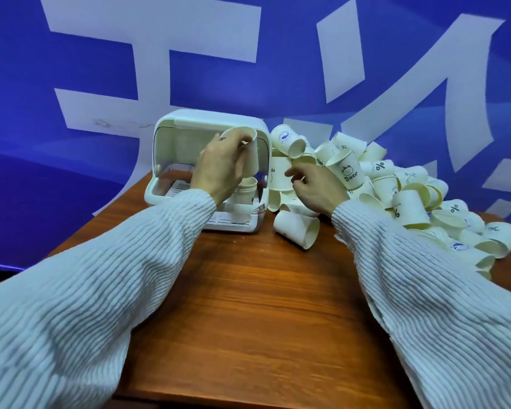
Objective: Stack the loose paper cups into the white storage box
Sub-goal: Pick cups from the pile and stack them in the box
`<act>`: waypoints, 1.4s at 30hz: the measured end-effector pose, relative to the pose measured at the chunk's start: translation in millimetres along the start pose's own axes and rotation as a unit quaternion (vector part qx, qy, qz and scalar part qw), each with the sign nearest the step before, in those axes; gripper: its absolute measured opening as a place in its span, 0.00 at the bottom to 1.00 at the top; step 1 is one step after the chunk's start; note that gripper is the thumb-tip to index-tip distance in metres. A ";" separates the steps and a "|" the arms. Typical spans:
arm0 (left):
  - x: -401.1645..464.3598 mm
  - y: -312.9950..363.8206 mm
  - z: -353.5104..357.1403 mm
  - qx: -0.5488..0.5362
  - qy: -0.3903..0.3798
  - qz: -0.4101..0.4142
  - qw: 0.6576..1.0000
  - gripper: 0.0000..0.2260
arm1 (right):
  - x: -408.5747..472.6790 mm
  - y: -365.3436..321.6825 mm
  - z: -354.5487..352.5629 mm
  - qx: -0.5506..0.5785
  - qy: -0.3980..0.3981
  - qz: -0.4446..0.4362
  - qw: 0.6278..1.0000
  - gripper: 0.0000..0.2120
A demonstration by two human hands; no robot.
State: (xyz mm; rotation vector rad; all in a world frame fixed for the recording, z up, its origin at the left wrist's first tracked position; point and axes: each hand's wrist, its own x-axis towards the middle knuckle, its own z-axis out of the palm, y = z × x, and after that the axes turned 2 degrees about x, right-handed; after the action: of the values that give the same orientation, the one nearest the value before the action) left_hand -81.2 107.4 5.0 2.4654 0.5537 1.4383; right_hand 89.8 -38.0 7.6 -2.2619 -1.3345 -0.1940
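From the head camera, a reddish-brown wooden tabletop (248,305) carries a white plastic storage box (171,128) with rounded corners, its front lid swung up so the inside is open toward the person. Inside the box, on a slatted white tray, a short stack of white paper cups (246,191) stands upright, mouths down as far as can be told.

The left hand (219,169), in a ribbed pale-grey knitted sleeve (101,290), holds one white paper cup (250,156) in front of the box opening, just above the stack; its grip is curled round the cup's side, thumb and fingers pinching it near the upper end.

The right hand (316,187) reaches into a large heap of loose white paper cups (396,190) lying just beside the box on its right. Its fingers are loosely curled among the cups; whether the grip has closed on a cup cannot be told. One cup in the heap bears a printed bear face and the word "Bear" (348,172). Another cup lies on its side (297,228) on the tabletop before the heap.

Behind stands a blue banner with big white strokes (160,69).
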 end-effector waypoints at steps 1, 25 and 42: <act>0.3 -0.5 4.9 0.010 -0.015 0.001 1.000 0.11 | -2.7 5.6 -2.1 -0.006 -0.009 0.001 1.000 0.18; -57.1 14.0 49.0 0.049 -0.187 0.199 0.961 0.42 | -28.4 43.5 3.5 0.078 -0.019 -0.001 0.997 0.10; -102.7 31.9 62.1 -0.036 -0.102 -0.002 0.994 0.45 | -21.5 67.8 9.3 -0.135 -0.019 0.026 0.990 0.28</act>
State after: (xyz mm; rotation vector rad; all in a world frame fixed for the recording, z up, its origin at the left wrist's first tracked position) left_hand -66.3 33.4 -93.6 2.5121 0.4550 1.1654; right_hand 135.4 -76.8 -31.9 -2.5322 -1.3347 -0.3326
